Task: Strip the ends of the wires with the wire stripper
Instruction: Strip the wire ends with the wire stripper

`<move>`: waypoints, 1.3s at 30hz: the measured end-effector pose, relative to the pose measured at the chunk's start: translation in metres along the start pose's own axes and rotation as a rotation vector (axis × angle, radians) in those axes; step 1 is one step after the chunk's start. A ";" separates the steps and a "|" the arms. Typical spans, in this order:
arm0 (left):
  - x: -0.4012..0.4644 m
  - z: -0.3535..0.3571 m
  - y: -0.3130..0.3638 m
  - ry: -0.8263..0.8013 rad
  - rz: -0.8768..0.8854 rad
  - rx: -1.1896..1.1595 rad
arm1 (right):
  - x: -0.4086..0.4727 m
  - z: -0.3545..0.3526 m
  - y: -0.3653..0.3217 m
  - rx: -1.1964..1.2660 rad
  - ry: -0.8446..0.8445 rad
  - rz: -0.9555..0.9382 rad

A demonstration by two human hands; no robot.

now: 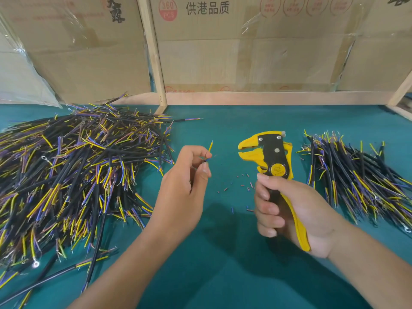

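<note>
Big wire heap [73, 175] lies on the worktop [223, 275], far left. Smaller wire bundle [356, 175] far right. Btwn them: left hand [185, 188] w/ one wire [209, 150], wire stripper [270, 161] just right of it in the right hand [296, 215]. Insulation bits [243, 186] lie on the worktop btwn the hands. Cardboard boxes [245, 52] stand behind, along the back edge.

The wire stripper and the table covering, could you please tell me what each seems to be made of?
Wire stripper: yellow jaws and handle look like matte moulded plastic, the black body plate possibly painted metal, with shiny screw heads. Table covering: a dull teal sheet with no glare, perhaps felt or a rubber mat; its weave cannot be made out.
</note>
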State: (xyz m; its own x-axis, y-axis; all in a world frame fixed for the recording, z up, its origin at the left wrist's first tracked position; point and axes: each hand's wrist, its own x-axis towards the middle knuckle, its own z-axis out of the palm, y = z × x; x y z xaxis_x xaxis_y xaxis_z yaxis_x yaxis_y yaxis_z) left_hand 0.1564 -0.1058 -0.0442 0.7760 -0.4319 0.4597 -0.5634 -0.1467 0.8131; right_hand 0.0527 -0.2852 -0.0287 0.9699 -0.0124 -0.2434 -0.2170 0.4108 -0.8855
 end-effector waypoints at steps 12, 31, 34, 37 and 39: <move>0.001 -0.002 0.004 0.065 0.053 0.152 | -0.002 0.004 0.011 -0.018 -0.190 0.045; -0.003 0.001 0.008 0.037 -0.002 0.050 | -0.005 0.006 0.010 -0.073 -0.202 0.029; -0.002 0.000 0.010 0.033 0.000 0.035 | -0.006 0.006 0.010 -0.076 -0.203 0.020; -0.002 -0.001 0.011 0.040 0.003 -0.004 | -0.006 0.007 0.010 -0.077 -0.209 0.018; -0.002 -0.002 0.010 0.043 -0.020 -0.063 | -0.006 0.007 0.010 -0.079 -0.213 0.019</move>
State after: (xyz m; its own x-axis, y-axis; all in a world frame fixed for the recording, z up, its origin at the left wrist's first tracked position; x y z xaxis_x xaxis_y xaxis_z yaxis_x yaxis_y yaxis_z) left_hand 0.1499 -0.1050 -0.0363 0.7991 -0.3909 0.4569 -0.5296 -0.0977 0.8426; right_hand 0.0458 -0.2750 -0.0337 0.9653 0.1908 -0.1783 -0.2349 0.3362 -0.9120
